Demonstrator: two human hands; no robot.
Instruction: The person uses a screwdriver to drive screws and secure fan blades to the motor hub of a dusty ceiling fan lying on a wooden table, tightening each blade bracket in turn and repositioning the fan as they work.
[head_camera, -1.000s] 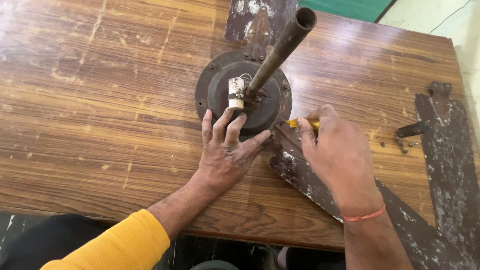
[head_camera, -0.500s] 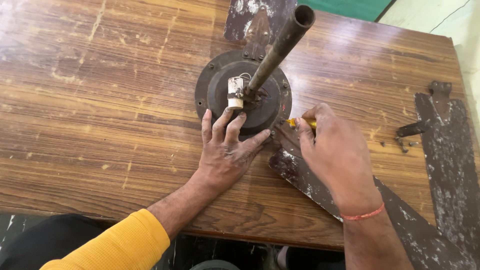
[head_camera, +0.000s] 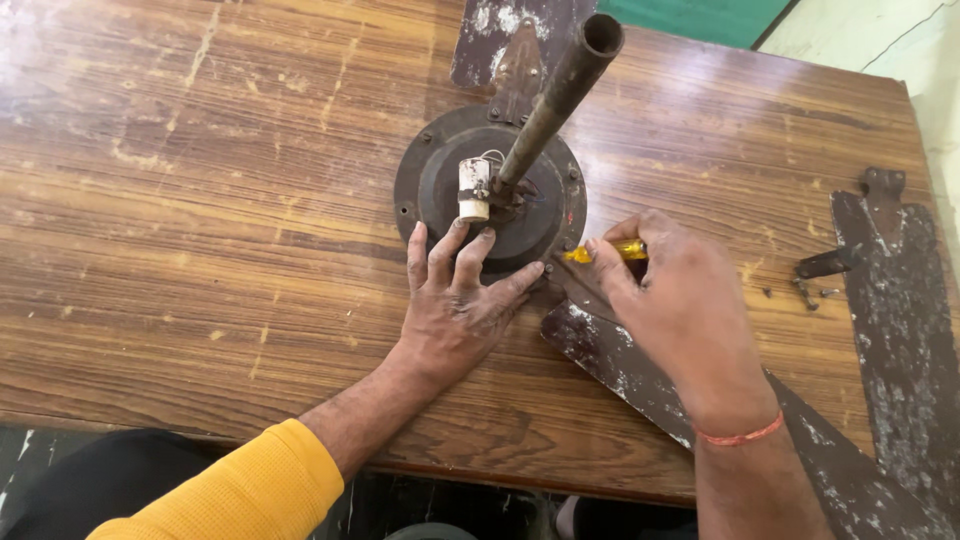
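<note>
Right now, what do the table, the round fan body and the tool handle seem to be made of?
The table looks like varnished wood: visible grain, worn pale scratches. The round fan body seems painted metal, dull dark brown, with rust-like wear and screws at its rim. The tool handle in the right hand looks like clear yellow plastic.

no packages, labels, signs or screens are showing anywhere in this view; nothing printed is lying on the desk (head_camera: 200, 200).

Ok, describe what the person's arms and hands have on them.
The left hand is bare, with a yellow sleeve pushed up toward the elbow, leaving the forearm uncovered. The right hand is bare too, with a thin orange-red thread band around the wrist. No gloves, rings or watch show.
</note>
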